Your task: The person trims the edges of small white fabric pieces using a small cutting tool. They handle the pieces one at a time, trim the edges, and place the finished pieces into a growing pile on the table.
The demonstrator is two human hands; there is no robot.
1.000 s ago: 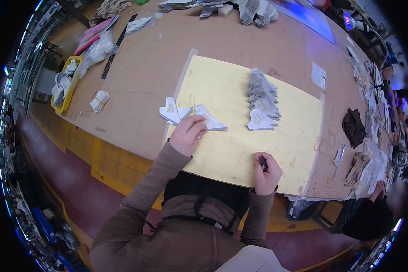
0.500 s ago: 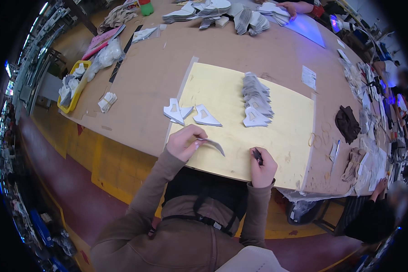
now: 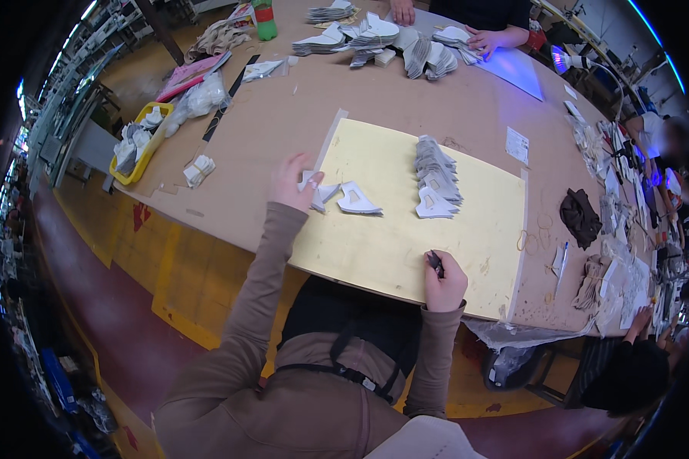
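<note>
My left hand (image 3: 289, 183) is over the left edge of the yellow sheet (image 3: 375, 260), its fingers apart and slightly blurred. It partly covers a white-grey cut piece (image 3: 325, 196) of several lying there, and its thumb is close to them. Just right of these lies another cut piece with a cut-out window (image 3: 358, 200). Near the sheet's front edge my right hand (image 3: 447, 284) is closed around a small black tool (image 3: 435, 263), which looks like thread snips; the fingers hide most of it. Beyond that hand, an overlapping row of similar pieces (image 3: 436, 180) runs away from me.
Stacks of cut pieces (image 3: 375, 34) lie at the far side, where another person's hand (image 3: 488, 40) rests. A yellow basket (image 3: 155, 145) holds white pieces at the left. A dark cloth (image 3: 580, 218) and a pen (image 3: 562, 268) lie at the right. A lamp (image 3: 570, 60) shines blue.
My left hand has moved forward and left from the near edge to the pieces at the left; the curved piece it pinched no longer shows in its fingers. My right hand stays put.
</note>
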